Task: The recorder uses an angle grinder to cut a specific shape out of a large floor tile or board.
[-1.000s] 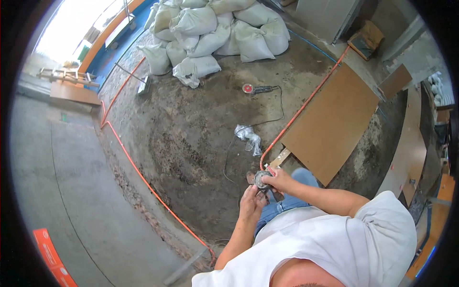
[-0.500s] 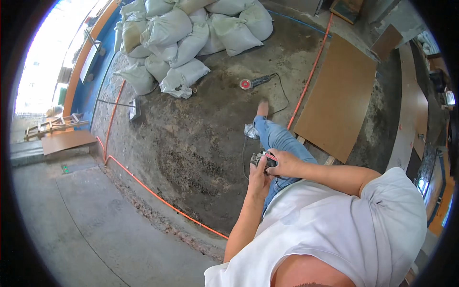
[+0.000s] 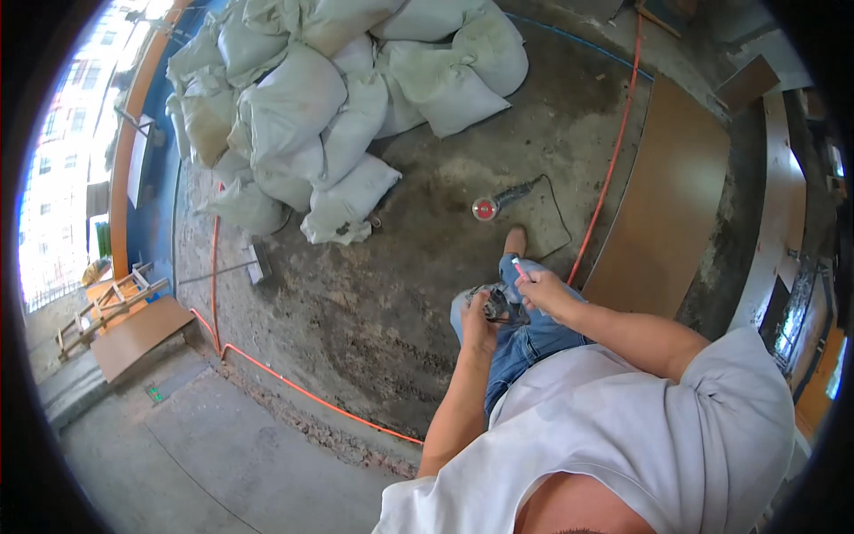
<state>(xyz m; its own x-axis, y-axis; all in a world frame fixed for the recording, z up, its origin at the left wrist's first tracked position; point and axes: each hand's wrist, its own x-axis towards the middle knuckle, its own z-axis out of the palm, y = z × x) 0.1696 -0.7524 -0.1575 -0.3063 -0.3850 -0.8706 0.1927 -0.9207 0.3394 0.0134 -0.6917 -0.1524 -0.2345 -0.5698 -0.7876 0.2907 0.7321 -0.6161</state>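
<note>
My left hand (image 3: 479, 326) is closed around a dark grey and black lumpy object (image 3: 492, 303), held over my lap; its kind is not plain. In my right hand (image 3: 545, 295), a little to the right and apart from it, is a small pink stick with a white tip (image 3: 517, 264), its tip pointing up and away from me. Beyond my bare foot, an angle grinder (image 3: 514, 194) with a red-centred disc lies on the floor, its dark cord curling to the right.
White sacks (image 3: 294, 107) are piled at the far left. Orange conduit (image 3: 320, 395) runs along the dirty floor, and another orange length (image 3: 620, 147) passes beside a brown board (image 3: 667, 191) on the right. A small wooden ladder (image 3: 107, 307) rests at the left near a long-handled scraper (image 3: 257, 264).
My right hand has drawn away from the dark object to the right, with the pink stick showing in it. The left hand keeps its hold. The view has shifted, and both knees now show.
</note>
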